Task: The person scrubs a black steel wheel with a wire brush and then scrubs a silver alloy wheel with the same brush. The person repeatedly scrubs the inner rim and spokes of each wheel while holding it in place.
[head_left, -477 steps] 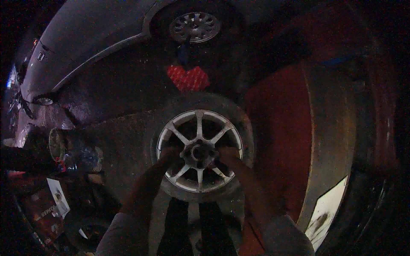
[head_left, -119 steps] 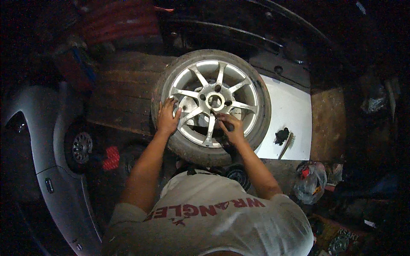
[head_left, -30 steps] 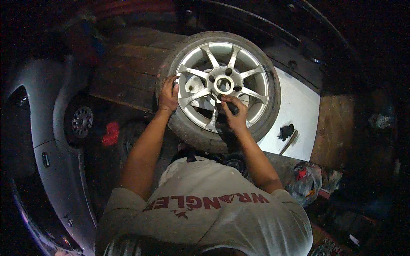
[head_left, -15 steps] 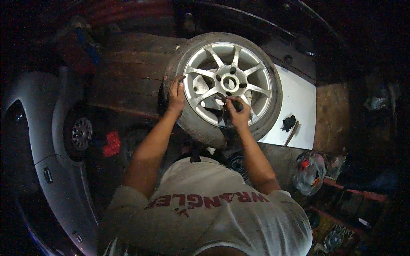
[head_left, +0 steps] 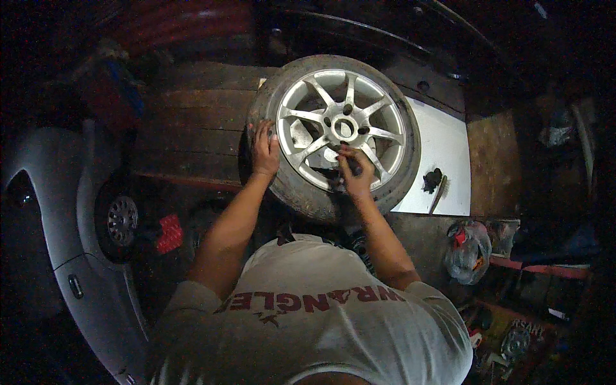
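Observation:
A silver multi-spoke car wheel (head_left: 344, 130) with a black tire (head_left: 301, 194) lies on its side on a wooden bench. My left hand (head_left: 264, 153) rests against the tire's left side, fingers stretched along the sidewall and rim edge. Over the lower spokes, my right hand (head_left: 355, 172) is closed, its fingertips pinched by the lowest bolt hole just below the hub. Whatever it holds, if anything, is dark and too small to make out. Shadow covers the part of the wheel beneath this hand.
A white board (head_left: 449, 160) lies right of the tire, bearing a brush (head_left: 439, 194) and a dark crumpled piece (head_left: 432, 180). Wooden planks (head_left: 192, 119) extend leftward. A grey car (head_left: 77, 237) stands at left. A clear plastic bag (head_left: 467, 253) sits at lower right.
My left hand's fingers now lie flatter on the tire's side. The right hand stays near the same bolt hole, its fingers slightly turned. The view has shifted a little.

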Demonstrator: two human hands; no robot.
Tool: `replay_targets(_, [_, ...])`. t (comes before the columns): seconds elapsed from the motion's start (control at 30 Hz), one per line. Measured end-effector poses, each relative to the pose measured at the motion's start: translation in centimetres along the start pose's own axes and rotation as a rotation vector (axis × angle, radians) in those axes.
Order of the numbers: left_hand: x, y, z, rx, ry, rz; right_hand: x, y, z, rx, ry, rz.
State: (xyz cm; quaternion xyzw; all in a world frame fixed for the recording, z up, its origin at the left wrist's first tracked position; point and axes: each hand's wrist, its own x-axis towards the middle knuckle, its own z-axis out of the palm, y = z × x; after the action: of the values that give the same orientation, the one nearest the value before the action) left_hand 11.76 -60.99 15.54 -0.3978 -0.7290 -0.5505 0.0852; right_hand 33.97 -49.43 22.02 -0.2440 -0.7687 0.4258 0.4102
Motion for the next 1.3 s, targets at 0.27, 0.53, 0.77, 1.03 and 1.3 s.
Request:
replay_targets(0.27, [0.2,-0.3,-0.1,-0.043,-0.018,0.006,-2.0,-1.4,-0.1,-0.099,-0.294,-0.153])
replay_targets(0.53, [0.0,-0.1,0.1,-0.064,-0.008,-0.007,-4.0,-2.1,0.8,-0.081,-0.382,-0.241])
replay_targets(0.77, [-0.1,-0.2,-0.1,-0.041,-0.017,0.014,1.2,1.2,-1.9,-0.125,-0.025,-0.04])
replay_targets(1.03, [-0.3,-0.8,0.1,-0.06,-0.032,-0.017,-3.5,-0.8,-0.7,-0.01,-0.258,-0.054])
replay_targets(1.3, [-0.1,-0.6,-0.2,-0.095,-0.03,-0.041,-1.6,-1.0,-0.5,0.037,0.028,-0.067])
